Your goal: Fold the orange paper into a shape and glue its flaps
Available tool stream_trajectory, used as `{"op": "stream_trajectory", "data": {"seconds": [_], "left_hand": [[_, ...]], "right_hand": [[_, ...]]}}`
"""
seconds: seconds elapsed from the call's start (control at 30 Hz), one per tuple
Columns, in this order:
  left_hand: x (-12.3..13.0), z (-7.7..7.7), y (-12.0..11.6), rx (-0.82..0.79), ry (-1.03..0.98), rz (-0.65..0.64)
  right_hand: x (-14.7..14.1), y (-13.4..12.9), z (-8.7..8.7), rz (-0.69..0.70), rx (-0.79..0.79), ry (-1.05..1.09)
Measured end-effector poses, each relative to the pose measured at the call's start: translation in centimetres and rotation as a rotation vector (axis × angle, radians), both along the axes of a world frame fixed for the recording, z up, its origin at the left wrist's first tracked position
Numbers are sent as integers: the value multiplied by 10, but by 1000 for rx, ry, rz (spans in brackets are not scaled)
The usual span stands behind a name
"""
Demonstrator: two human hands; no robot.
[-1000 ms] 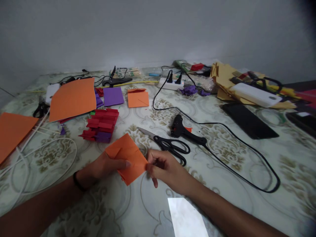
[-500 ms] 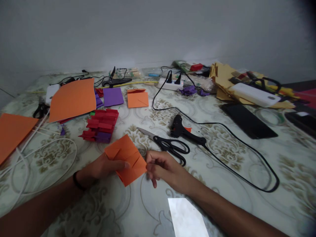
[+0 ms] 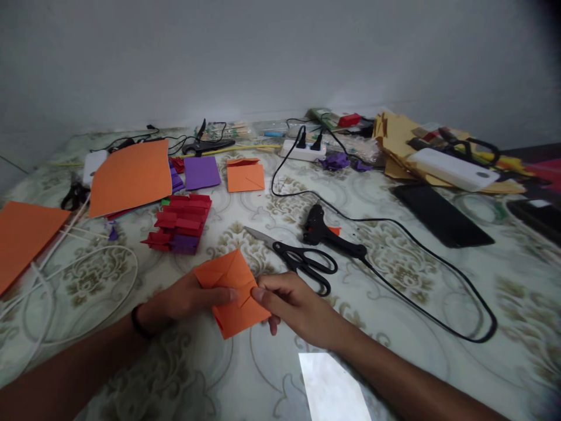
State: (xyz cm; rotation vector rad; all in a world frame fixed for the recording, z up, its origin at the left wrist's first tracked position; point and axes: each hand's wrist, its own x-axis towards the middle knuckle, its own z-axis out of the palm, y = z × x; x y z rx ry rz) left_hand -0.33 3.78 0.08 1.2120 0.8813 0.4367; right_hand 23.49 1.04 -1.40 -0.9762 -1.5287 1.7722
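Between my two hands is a folded square of orange paper (image 3: pixel 239 318), tilted, with crease lines across its face. My left hand (image 3: pixel 190 298) grips its left side, thumb flat on top and fingers hidden beneath. On the right edge, my right hand (image 3: pixel 291 304) pinches the paper with the thumb above and fingers under it. Just beyond my right hand lie black-handled scissors (image 3: pixel 302 254), blades pointing left. A black glue gun (image 3: pixel 331 231) rests behind them. Folded red and purple paper pieces (image 3: pixel 182 222) sit past my left hand.
Large orange sheets (image 3: pixel 131 175) lie at the left near a white cable (image 3: pixel 131 257). A purple square (image 3: pixel 201 173) and an orange folded square (image 3: pixel 245 177) are farther back. The glue gun's cord loops right, near a black phone (image 3: pixel 442 215). A power strip (image 3: pixel 302 150) stands behind.
The orange paper has shifted slightly right and toward me. My right thumb has moved from the paper's corner onto its top face; my left hand moved along with the paper.
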Motion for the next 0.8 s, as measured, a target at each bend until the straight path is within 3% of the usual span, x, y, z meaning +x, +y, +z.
{"op": "stream_trajectory", "data": {"seconds": [0.13, 0.37, 0.53, 0.8], "left_hand": [[0, 1, 0, 18, -19, -41], [6, 2, 4, 11, -42, 42], [6, 6, 7, 19, -15, -83], [7, 9, 8, 54, 17, -147]], "right_hand": [[0, 0, 1, -1, 10, 1], [0, 1, 3, 19, 6, -19], [1, 0, 5, 35, -4, -51], [2, 0, 6, 33, -22, -48]]}}
